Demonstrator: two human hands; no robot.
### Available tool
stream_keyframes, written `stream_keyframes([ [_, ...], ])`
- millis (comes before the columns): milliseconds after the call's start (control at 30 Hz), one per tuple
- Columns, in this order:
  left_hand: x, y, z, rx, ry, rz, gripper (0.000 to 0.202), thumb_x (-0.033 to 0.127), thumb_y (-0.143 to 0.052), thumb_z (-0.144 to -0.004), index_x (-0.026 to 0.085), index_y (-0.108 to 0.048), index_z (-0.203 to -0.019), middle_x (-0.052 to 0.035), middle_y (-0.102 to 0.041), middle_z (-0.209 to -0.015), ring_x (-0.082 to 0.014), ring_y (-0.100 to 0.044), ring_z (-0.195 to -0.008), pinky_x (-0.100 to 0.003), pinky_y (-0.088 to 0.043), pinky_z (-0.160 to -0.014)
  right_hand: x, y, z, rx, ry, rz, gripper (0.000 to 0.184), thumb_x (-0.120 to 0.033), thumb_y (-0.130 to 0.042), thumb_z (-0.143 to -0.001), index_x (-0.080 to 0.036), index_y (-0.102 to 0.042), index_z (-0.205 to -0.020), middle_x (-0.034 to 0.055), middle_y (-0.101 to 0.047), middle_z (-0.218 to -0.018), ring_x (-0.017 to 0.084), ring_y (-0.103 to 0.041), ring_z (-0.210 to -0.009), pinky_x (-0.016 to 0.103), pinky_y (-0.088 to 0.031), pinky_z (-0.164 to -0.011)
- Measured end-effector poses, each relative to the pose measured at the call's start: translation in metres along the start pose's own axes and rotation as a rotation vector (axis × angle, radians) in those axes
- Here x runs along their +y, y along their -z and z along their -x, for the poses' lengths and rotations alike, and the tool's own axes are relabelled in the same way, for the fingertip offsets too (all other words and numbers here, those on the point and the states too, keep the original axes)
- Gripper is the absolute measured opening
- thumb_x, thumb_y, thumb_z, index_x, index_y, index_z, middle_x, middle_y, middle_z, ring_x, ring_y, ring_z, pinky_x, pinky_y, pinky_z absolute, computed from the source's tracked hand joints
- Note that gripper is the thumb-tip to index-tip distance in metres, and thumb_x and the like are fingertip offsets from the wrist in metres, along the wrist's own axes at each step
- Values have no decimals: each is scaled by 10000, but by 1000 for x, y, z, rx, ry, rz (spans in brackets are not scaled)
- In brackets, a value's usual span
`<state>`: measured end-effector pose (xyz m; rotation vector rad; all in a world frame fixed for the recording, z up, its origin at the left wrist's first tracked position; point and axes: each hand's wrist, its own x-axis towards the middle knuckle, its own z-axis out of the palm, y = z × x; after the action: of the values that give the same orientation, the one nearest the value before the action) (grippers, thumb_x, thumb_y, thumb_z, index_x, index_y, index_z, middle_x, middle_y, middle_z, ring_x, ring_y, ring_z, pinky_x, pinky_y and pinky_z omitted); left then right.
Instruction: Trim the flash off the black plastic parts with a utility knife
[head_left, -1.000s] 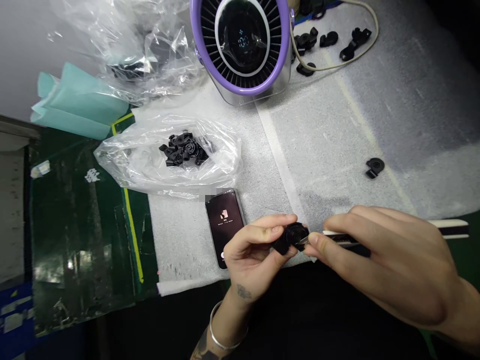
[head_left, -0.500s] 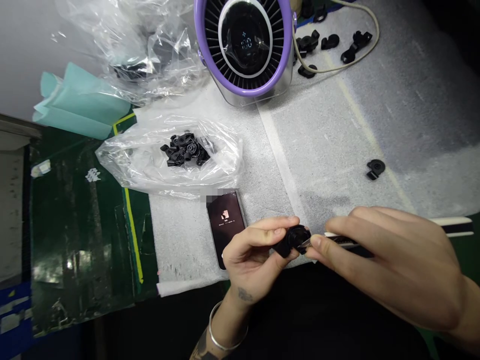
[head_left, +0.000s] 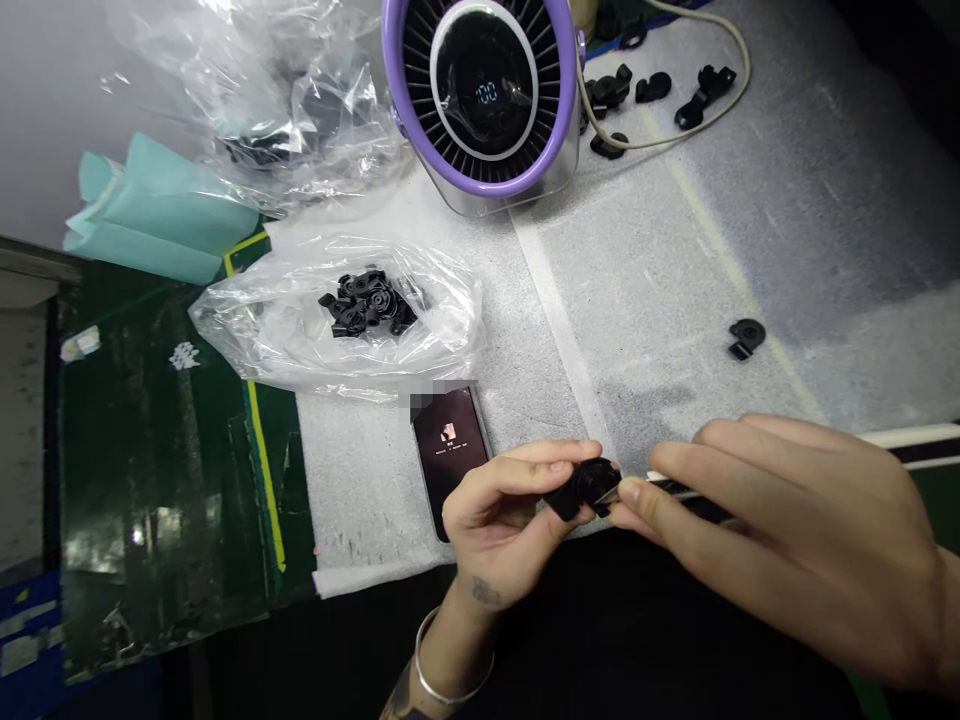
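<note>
My left hand (head_left: 504, 515) pinches a small black plastic part (head_left: 587, 486) between thumb and fingers, just above the table's near edge. My right hand (head_left: 780, 535) is closed around a thin black-and-white tool (head_left: 686, 488) whose tip touches that part. A clear plastic bag (head_left: 300, 335) lies to the upper left with several similar black parts (head_left: 366, 303) inside. One loose black part (head_left: 745, 337) rests on the white foam sheet (head_left: 660, 280) to the right.
A phone (head_left: 454, 450) lies face up beside my left hand. A purple-rimmed fan (head_left: 486, 95) stands at the back, with a cable (head_left: 697, 125) and several black parts (head_left: 652, 90) behind it. Crumpled plastic (head_left: 270, 100) and teal paper (head_left: 161, 205) lie at the back left.
Both hands have stayed together on the black part, shifting only slightly downward; the part has been turned a little in my left fingers.
</note>
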<state>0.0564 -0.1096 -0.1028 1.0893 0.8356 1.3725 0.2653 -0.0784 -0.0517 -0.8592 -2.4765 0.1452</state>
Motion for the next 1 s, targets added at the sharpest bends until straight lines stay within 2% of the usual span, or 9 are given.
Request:
stream_keyframes([
  [133,-2,2,1,-38,7,35,416,-62,-718,-897,235,-767,-1183,4,-797,-1260,-174,-784,-1131,-259,-681,-951,0,0,-3,32,0,-16,120,-113,-628,-970,-182,-680,-886,34,-745,-749,179,-591,-588,368,-269,-518],
  [300,-3,2,4,-39,43,97,407,-64,-689,-920,234,-759,-1188,1,-791,-1276,-168,-793,-1108,-246,-687,-927,0,-5,-1,18,-25,-47,155,-137,-621,-972,-189,-681,-839,6,-668,-702,160,-517,-590,368,-278,-537],
  [467,-3,0,5,-34,40,141,366,-16,-703,-936,243,-755,-1191,4,-792,-1270,-211,-805,-1086,-328,-702,-932,2,-10,3,-18,-92,-125,192,-168,-594,-1025,-219,-658,-852,-40,-578,-658,141,-407,-584,343,-284,-551],
  [633,-3,0,4,-29,34,134,339,8,-712,-942,241,-755,-1183,7,-796,-1257,-209,-814,-1055,-323,-711,-905,8,-9,5,-14,-131,-333,131,-233,-559,-1086,-212,-662,-1008,-42,-658,-756,101,-470,-627,271,-336,-574],
  [767,-3,-1,4,-29,28,123,338,2,-723,-933,234,-757,-1176,21,-798,-1256,-180,-810,-1061,-272,-691,-936,9,-8,6,-21,-139,-224,144,-248,-571,-1077,-215,-659,-967,-42,-649,-736,110,-458,-606,285,-313,-554],
  [900,-2,-1,6,-27,49,128,361,-10,-713,-934,246,-753,-1186,22,-793,-1266,-192,-808,-1072,-307,-694,-949,3,-8,6,-36,-96,-113,240,-196,-569,-1041,-219,-614,-807,-52,-574,-649,127,-417,-569,327,-283,-541],
  [1000,-2,-1,8,-24,55,127,366,-16,-714,-930,244,-756,-1185,11,-794,-1263,-201,-809,-1069,-313,-701,-933,-1,-7,5,2,-82,-82,263,-150,-609,-994,-217,-577,-742,-58,-513,-620,131,-401,-577,340,-288,-562],
])
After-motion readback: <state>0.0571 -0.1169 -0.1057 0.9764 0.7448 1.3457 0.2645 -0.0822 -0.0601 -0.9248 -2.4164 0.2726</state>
